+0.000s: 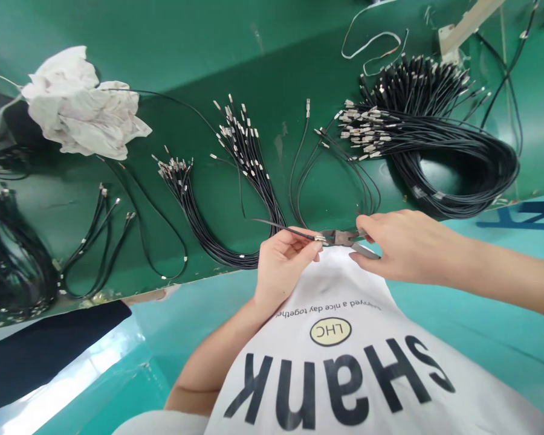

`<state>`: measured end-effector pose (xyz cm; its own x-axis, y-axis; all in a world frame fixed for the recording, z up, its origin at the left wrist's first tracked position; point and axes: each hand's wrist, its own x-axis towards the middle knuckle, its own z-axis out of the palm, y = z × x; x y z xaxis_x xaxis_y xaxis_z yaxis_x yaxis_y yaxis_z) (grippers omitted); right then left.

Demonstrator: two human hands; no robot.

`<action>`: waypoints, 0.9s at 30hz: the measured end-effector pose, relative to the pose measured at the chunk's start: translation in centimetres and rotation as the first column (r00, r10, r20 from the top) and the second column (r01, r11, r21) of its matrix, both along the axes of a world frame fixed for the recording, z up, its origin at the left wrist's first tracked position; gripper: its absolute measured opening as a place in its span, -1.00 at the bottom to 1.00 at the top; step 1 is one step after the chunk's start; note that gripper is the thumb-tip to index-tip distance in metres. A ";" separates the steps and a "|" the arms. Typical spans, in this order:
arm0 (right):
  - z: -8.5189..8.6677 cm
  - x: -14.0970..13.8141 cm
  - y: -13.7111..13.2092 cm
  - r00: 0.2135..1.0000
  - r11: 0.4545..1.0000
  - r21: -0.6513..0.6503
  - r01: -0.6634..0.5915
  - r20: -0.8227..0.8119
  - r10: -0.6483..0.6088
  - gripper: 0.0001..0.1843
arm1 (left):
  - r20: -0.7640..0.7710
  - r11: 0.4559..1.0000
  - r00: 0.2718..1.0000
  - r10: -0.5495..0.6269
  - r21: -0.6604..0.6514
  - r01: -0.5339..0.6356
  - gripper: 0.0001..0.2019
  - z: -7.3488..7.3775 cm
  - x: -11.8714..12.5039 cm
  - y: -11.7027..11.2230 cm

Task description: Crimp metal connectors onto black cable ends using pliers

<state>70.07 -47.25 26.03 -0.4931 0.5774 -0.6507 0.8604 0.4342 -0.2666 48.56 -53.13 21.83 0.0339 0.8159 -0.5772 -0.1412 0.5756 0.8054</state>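
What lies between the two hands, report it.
Head view: small grey pliers in the right hand, meeting the metal-tipped black wire held by the left hand.

You pinch the thin black wire (283, 228) in your left hand (281, 266). It runs nearly level, and its metal terminal meets the nose of the small pliers (344, 237), whose grey handles lie in your right hand (403, 244).

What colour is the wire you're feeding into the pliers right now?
The wire is black, with a silver terminal at the pliers; the head view shows it best.
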 end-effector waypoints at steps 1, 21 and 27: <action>0.0 0.1 0.0 1.000 1.000 -0.020 -0.006 -0.012 0.006 -0.66 | 0.006 1.000 1.000 -0.004 0.002 0.004 -0.89 0.1 0.0 0.0; -0.4 0.7 -1.5 0.998 0.944 0.327 -0.050 -0.023 0.060 -0.70 | -0.012 0.998 1.000 -0.027 0.060 0.028 -0.89 0.6 -0.1 0.1; -0.6 0.6 -1.9 0.995 0.929 0.357 -0.098 0.026 0.095 -0.69 | -0.013 1.000 1.000 -0.019 0.023 0.019 -0.90 0.4 0.2 0.1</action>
<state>70.63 -49.12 25.46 -0.5540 0.7221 -0.4144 0.8109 0.5808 -0.0720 48.75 -52.99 22.19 0.0422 0.8284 -0.5585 -0.1199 0.5592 0.8203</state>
